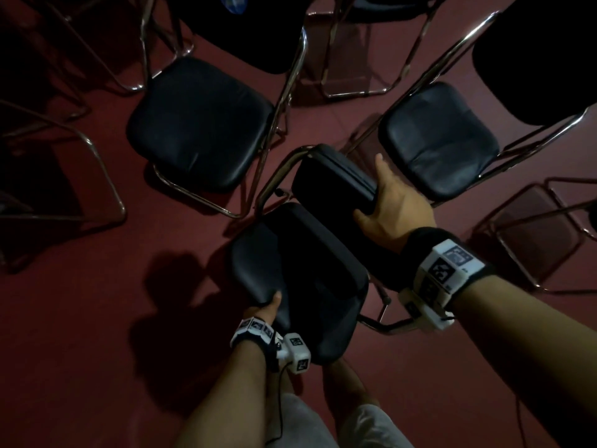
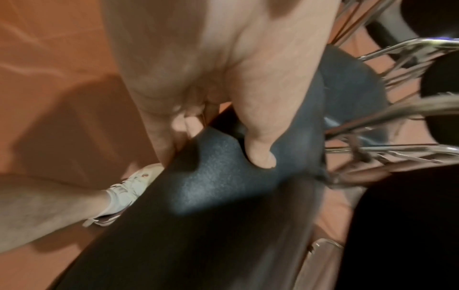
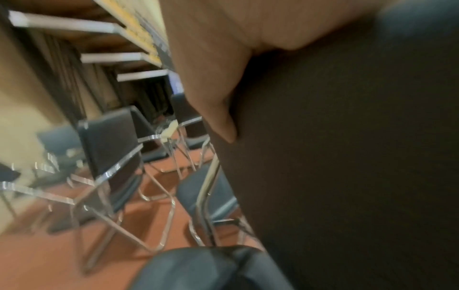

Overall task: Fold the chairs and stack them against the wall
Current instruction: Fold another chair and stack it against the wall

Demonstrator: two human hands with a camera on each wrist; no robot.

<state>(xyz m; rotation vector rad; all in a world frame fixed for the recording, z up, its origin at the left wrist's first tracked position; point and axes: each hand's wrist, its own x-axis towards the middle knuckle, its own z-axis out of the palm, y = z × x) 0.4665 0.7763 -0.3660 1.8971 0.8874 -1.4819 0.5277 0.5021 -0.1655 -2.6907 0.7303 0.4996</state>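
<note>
A black padded folding chair with a chrome frame stands in front of me, seen in the head view. Its seat is tilted up towards the backrest. My left hand grips the near edge of the seat. In the left wrist view its thumb presses into the seat cushion, with the fingers hidden underneath. My right hand grips the right end of the backrest. The right wrist view shows its thumb lying against the dark pad.
Open chairs of the same kind crowd round on the dark red floor: one seat at upper left, another at right. Chrome frames stand at far left and lower right. My white shoe is beside the chair.
</note>
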